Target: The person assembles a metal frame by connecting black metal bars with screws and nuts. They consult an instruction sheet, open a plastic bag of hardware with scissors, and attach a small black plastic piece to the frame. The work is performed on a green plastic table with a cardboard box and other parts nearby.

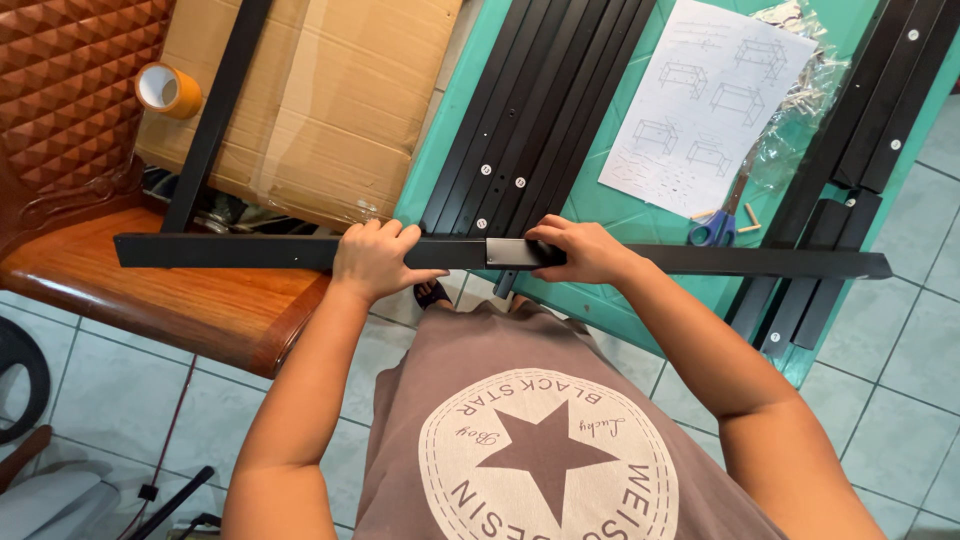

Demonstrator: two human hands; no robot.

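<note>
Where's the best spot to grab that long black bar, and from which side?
Probably near the middle, one hand on each side of the centre joint, as the left hand and right hand do now. The long black bar lies level and stretches far both ways, so a middle grip should keep it balanced. Coming from above, fingers curl over its narrow top edge.

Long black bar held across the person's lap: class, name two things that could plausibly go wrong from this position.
1. The long black bar juts far past both hands; its left end hangs over the wooden seat, so a swing could knock the tape roll.
2. The right hand has fingers curled over the grey joint piece; if sections slide together, they might get pinched. The left hand grips nearby.
</note>
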